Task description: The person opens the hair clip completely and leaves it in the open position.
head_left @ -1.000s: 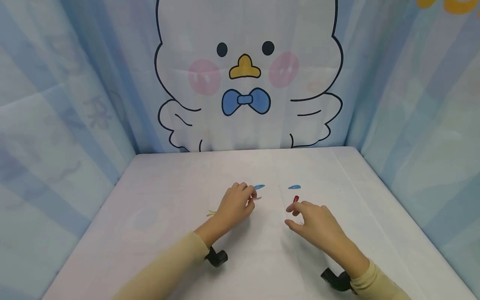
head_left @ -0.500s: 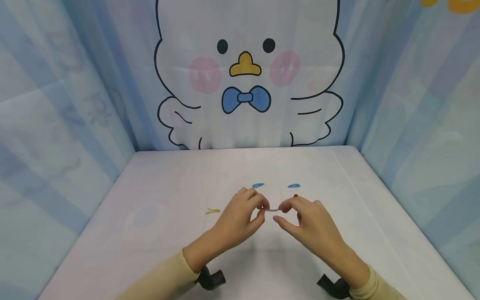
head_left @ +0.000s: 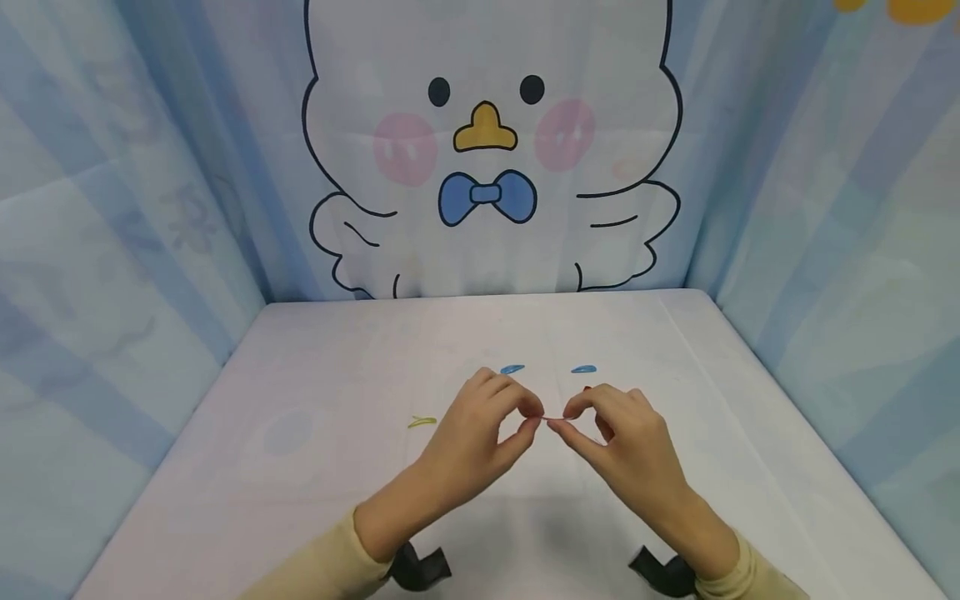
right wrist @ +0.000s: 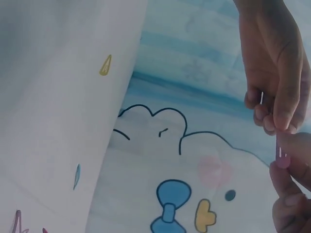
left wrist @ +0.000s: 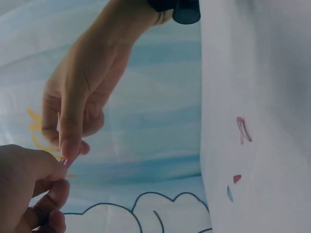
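A small pink snap hair clip (right wrist: 282,158) is stretched between both hands, raised over the table. My left hand (head_left: 468,433) pinches one end between thumb and index finger. At the other end, the thumb and index finger of my right hand (head_left: 637,450) pinch the clip's rounded pink tip, seen best in the right wrist view. Beyond the hands lie two blue hair clips (head_left: 512,369). A yellow hair clip (head_left: 422,422) rests left of my left hand. Mostly hidden behind my right hand is a red hair clip (left wrist: 237,179). Another pink hair clip (left wrist: 244,130) lies on the table nearby.
The white-covered table (head_left: 300,517) is bounded by blue-and-white curtains at both sides. At its far edge hangs a backdrop (head_left: 480,250) with a cartoon bird. A black wrist camera (head_left: 420,568) sits under each forearm.
My left hand has brought the pink clip right and nearer, toward my right hand. My right hand has moved slightly left, and its thumb and index finger have closed on the clip's free end.
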`<state>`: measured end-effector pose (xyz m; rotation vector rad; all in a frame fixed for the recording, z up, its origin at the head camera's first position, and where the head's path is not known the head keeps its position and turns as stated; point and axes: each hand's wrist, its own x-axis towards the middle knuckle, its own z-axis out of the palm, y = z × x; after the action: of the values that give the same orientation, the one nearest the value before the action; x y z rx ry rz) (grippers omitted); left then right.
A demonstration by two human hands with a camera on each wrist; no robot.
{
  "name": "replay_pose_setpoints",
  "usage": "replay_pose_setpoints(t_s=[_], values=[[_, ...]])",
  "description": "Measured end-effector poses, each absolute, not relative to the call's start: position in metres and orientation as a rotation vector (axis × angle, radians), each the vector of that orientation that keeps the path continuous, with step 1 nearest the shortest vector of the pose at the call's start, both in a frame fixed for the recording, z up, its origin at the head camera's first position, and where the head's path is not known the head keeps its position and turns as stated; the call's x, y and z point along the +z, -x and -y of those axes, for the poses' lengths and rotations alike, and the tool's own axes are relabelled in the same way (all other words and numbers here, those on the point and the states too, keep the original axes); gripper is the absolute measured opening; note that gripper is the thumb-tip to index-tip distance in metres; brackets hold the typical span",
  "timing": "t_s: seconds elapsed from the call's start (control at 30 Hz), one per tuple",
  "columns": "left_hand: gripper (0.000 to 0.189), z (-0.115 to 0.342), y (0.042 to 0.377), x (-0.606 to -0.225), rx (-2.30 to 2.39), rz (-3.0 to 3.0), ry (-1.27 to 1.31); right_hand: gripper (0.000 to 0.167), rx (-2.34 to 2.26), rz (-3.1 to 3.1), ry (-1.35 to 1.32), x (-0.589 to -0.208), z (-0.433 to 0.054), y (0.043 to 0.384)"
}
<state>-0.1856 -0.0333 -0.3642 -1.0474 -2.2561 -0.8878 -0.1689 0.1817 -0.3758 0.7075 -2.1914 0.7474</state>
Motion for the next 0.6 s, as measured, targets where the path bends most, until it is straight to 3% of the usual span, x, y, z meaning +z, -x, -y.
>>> replay_pose_setpoints(t_s=[0.27, 0.43, 0.6], values=[[0.013, 0.0367, 0.1834, -0.3578, -0.876, 2.197, 0.969, 0.015, 0.800, 2.152, -0.735, -0.3695, -0.1834, 0.1669], [0.013, 0.0377, 0.1799, -0.3552, -0.877, 2.153, 0.933, 0.032, 0.818, 2.036, -0.776, -0.3671, -0.1788, 0.1658], [0.013, 0.0377, 0.1780, -0.3545, -0.933, 2.141, 0.918, 0.033, 0.812, 1.962, -0.794, -0.3651, -0.1764, 0.1651]])
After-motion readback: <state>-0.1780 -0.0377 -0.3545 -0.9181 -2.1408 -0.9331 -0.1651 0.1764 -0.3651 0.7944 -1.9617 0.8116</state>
